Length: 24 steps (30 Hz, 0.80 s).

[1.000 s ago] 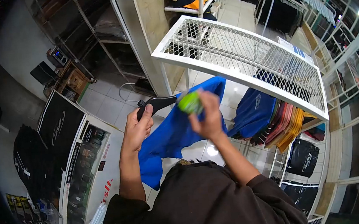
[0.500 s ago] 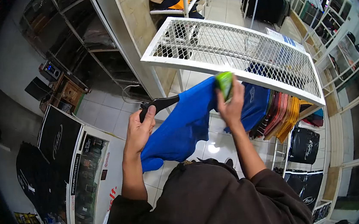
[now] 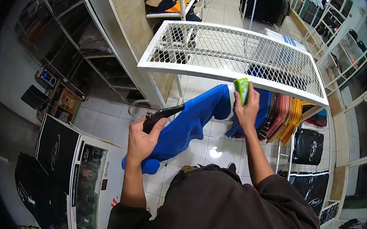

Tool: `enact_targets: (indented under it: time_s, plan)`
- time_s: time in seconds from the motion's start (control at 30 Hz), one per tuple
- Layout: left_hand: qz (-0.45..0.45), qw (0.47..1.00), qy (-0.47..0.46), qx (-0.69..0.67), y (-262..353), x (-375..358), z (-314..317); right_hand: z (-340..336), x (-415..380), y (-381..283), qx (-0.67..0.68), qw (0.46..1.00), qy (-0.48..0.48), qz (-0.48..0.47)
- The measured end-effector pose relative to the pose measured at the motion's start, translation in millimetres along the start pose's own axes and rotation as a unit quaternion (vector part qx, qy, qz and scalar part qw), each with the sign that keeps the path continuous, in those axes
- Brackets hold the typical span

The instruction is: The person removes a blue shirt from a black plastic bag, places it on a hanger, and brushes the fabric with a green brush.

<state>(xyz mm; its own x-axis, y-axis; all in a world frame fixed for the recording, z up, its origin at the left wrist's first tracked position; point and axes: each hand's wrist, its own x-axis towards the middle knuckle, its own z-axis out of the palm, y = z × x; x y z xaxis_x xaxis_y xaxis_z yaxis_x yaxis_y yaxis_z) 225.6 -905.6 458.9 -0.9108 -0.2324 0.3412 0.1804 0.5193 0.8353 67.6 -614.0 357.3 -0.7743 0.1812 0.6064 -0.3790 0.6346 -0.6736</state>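
- The white mesh rack point(image 3: 248, 51) stands in front of the person, at about chest level; its top is an open wire grid, so the tiled floor and things below show through it.
- Under the far side of the rack hang folded clothes point(image 3: 288, 120) in red, orange and yellow, packed tightly side by side (probably so that each colour edge stays visible).
- The blue garment point(image 3: 185, 127) stretches between the two hands, below the near edge of the rack and not touching its top. It hangs in a slope from upper right to lower left, and one end droops under the left hand, because only its upper edge is supported.
- The black hanger point(image 3: 165, 112) lies along the upper edge of the garment; its dark arm sticks out to the right of the left hand.
- The left hand point(image 3: 144, 138) is closed around the hanger, thumb on top, so it carries the weight from this side.
- The right hand point(image 3: 247, 108) is raised near the rack's edge and is closed on a small green object point(image 3: 243, 90), held upright above the fingers; whether it also pinches the blue cloth I cannot tell.
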Motion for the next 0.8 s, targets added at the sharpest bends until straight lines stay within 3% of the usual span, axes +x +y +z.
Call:
enact_targets:
  time_s: [0.07, 0.13, 0.17, 0.2, 0.27, 0.37, 0.4, 0.5, 0.53, 0.6, 0.67, 0.7, 0.73, 0.8]
  plan:
    - [0.017, 1.000, 0.001, -0.011, 0.0, 3.8, 6.6, -17.4, 7.2, -27.8, 0.035, 0.999, 0.009, -0.015]
    - [0.146, 0.986, 0.002, 0.076, 0.6, 7.1, 17.2, -30.3, 4.7, -66.1, 0.110, 0.977, -0.063, -0.174]
    - [0.210, 0.969, -0.014, 0.133, -5.7, 8.9, 18.7, -34.7, -0.7, -81.7, 0.131, 0.967, -0.115, -0.188]
    - [0.215, 0.968, -0.016, 0.132, -3.2, 10.0, 17.3, -32.3, -5.6, -85.5, 0.134, 0.958, -0.154, -0.202]
    - [0.280, 0.924, -0.055, 0.255, 3.4, 10.1, 12.3, -23.5, -0.9, -68.1, 0.095, 0.957, -0.149, -0.230]
    - [0.323, 0.903, -0.052, 0.278, -8.8, 8.7, 5.6, -8.1, 19.0, 3.0, 0.032, 0.994, -0.096, -0.044]
    - [0.339, 0.890, -0.063, 0.299, -10.5, 7.2, 3.3, -16.0, 26.5, 2.8, -0.017, 0.996, -0.066, -0.054]
    - [0.400, 0.846, -0.046, 0.349, -12.7, 9.5, 4.9, -40.5, 26.5, -29.6, 0.063, 0.994, -0.080, -0.033]
    - [0.432, 0.815, -0.048, 0.384, -12.6, 9.6, 5.5, -44.2, 25.8, -46.8, 0.096, 0.984, -0.098, -0.114]
    - [0.457, 0.800, -0.047, 0.385, -10.4, 14.1, 7.7, -53.1, 17.8, -83.1, 0.110, 0.955, -0.210, -0.179]
    - [0.506, 0.770, -0.039, 0.387, -7.6, 20.6, 8.0, -48.0, 17.9, -90.4, 0.101, 0.937, -0.247, -0.225]
    - [0.508, 0.768, -0.040, 0.387, -8.4, 22.6, 6.0, -40.0, 22.9, -74.5, 0.086, 0.948, -0.214, -0.217]
    - [0.512, 0.765, -0.038, 0.389, -11.0, 23.3, 3.2, -38.2, 32.7, -60.7, 0.107, 0.962, -0.217, -0.124]
    - [0.513, 0.763, -0.032, 0.391, -15.2, 21.0, -0.4, -28.6, 48.5, -11.6, -0.053, 0.986, -0.135, -0.085]
